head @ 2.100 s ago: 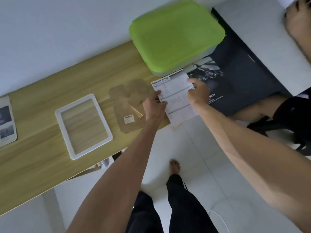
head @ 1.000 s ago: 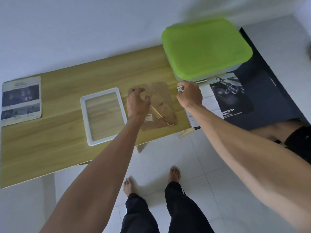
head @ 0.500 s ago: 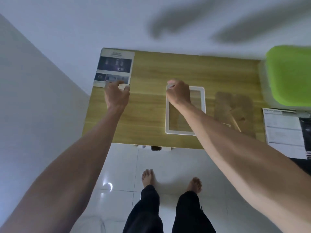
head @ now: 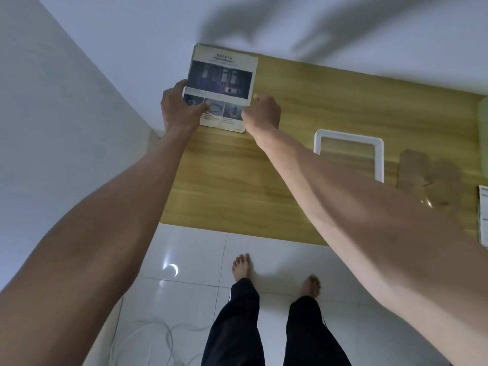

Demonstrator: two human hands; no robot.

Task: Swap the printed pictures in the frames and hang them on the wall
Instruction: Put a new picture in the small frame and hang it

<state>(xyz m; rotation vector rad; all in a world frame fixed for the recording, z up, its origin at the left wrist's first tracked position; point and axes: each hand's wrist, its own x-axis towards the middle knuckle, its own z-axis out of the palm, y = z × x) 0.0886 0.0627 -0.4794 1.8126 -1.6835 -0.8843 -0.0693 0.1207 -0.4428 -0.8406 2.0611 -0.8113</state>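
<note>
A printed picture headed "SAFETY" (head: 224,75) lies at the far left corner of the wooden table (head: 237,180). My left hand (head: 179,107) grips its lower left edge, thumb on top of the print. My right hand (head: 264,112) pinches its lower right corner. An empty white picture frame (head: 380,159) lies flat to the right, partly hidden by my right forearm. Beyond it sits the brown cardboard frame backing (head: 427,175).
Another printed sheet (head: 483,215) peeks in at the right edge, with a green-lidded box (head: 484,138) above it. White walls border the table at the back and left. A cable (head: 158,336) lies on the tiled floor near my bare feet.
My view swung left. My right hand left the white frame and joined my left hand on the SAFETY print, which both hands now grip.
</note>
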